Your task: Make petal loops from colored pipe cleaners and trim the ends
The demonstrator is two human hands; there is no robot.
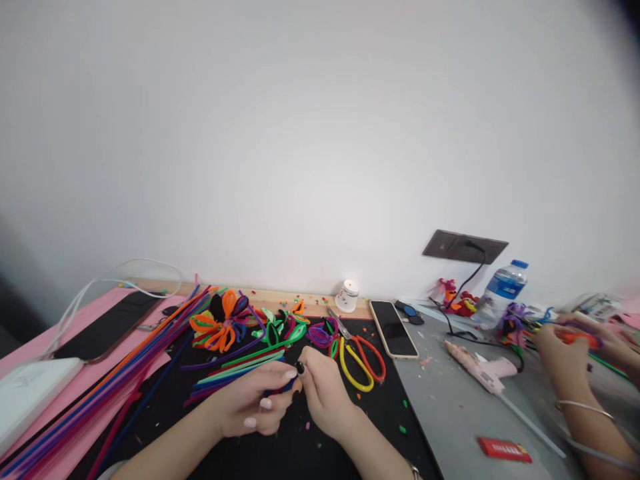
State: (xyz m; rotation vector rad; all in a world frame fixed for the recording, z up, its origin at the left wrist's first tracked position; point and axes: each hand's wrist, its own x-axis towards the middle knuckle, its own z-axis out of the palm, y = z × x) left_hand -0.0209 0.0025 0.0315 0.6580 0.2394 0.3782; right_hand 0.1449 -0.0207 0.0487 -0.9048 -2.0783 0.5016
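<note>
Where the two hands meet over the near middle of the black mat, they share one dark blue pipe cleaner. The left hand has its fingers curled in, thumb and fingertips pinching the stem. The right hand is closed too, its fingertips nipped on the stem's black upper end. The stem sits just above the mat, between the two hands.

Toward the mat's far edge lie loose green and purple stems and an orange pipe-cleaner flower. At the mat's far right corner rest scissors with yellow and red handles. Along the mat's left side, a long bundle of mixed-colour pipe cleaners runs slantwise onto a pink sheet.

Just off the mat's right edge lies a smartphone, face up. Beyond the mat's back edge stands a small white jar. Further right of the mat are a pink glue gun, a water bottle and a small red box. Well to the right of the mat, another person's hands work on an orange stem; whether they grip it tightly I cannot tell.
</note>
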